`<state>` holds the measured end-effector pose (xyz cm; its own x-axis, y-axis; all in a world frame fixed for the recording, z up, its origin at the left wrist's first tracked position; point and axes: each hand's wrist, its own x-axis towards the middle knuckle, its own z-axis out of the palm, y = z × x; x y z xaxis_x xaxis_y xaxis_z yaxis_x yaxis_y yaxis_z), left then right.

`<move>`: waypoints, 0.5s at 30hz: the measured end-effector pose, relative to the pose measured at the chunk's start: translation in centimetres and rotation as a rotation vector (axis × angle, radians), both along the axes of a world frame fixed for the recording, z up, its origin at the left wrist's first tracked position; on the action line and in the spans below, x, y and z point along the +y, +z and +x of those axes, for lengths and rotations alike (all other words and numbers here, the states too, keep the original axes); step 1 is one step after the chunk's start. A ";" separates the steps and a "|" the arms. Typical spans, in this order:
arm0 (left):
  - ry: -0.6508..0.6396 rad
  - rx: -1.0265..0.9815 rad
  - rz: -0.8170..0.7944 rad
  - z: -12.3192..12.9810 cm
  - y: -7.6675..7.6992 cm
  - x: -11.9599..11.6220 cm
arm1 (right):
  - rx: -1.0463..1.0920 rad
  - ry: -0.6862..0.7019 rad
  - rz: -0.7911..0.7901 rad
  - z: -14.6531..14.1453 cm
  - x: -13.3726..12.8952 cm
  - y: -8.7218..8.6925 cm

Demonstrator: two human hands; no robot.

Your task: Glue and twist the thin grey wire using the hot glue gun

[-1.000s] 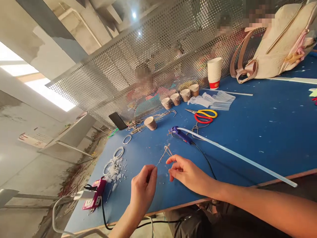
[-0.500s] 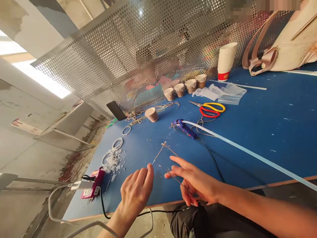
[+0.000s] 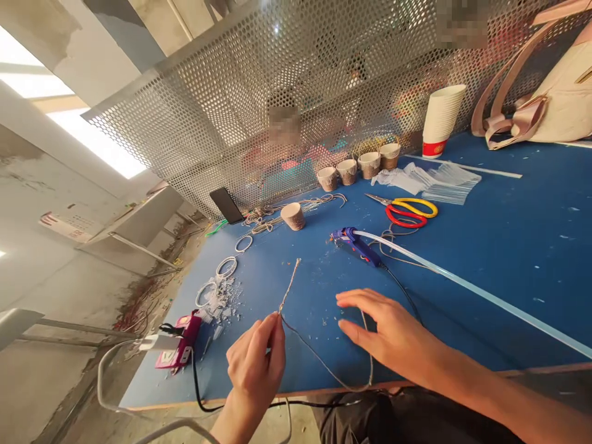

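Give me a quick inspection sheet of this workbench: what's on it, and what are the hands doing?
Surface: blue table, speckled with white scraps.
Job's things: thin twine, pinched near its middle, its tail looping to the table edge.
Clutter: glue gun with long glue stick, scissors, paper cups, rings, phone.
Hands: left hand pinches the twine; right hand open, flat above the table.
Cables: black cord from the glue gun.
Surroundings: perforated metal screen; people behind it.

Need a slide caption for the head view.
Left hand pinches a thin cord; right hand open beside a glue gun.
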<state>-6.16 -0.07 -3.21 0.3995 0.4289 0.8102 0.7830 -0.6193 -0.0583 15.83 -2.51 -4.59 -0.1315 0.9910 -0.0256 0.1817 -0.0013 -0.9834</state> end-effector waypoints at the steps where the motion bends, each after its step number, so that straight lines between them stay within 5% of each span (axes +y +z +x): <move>1: -0.022 0.005 0.003 0.1 -0.1 0.0 | 0.034 0.009 0.030 -0.5 0.6 0.3; 8: -0.138 0.068 0.013 0.8 -1.0 0.3 | 0.589 0.236 -0.187 -5.4 2.0 0.1; 15: -0.089 0.110 0.079 1.1 -1.7 0.2 | 0.421 0.067 -0.135 -4.6 0.2 -0.1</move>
